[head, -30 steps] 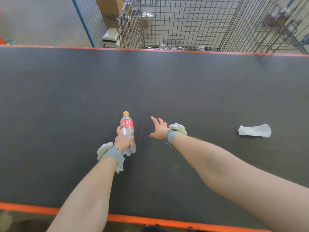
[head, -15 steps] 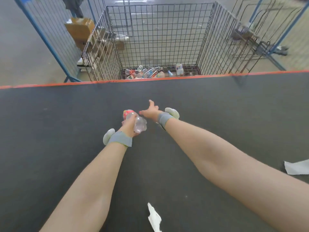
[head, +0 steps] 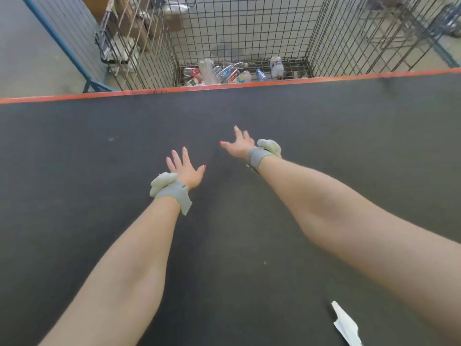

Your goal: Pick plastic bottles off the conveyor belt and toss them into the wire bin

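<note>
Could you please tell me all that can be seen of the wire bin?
The wire bin is a cage of dark metal grid, see-through on each visible side; its top is out of frame. It stands just beyond the orange far edge of the conveyor belt. A low heap of plastic bottles, mostly clear, lies on its bottom; above them it is empty.

Forearms bare up to the wrists. Each wrist carries a grey fabric band: the left wristband [head: 173, 193] has a loose flap end sticking out, the right wristband [head: 257, 157] sits snug. Each band has a pale off-white padded lump on its outer side (left pad [head: 161, 182], right pad [head: 269, 146]). Nails on left hand [head: 185, 168] and right hand [head: 238, 146] painted red-pink.
</note>
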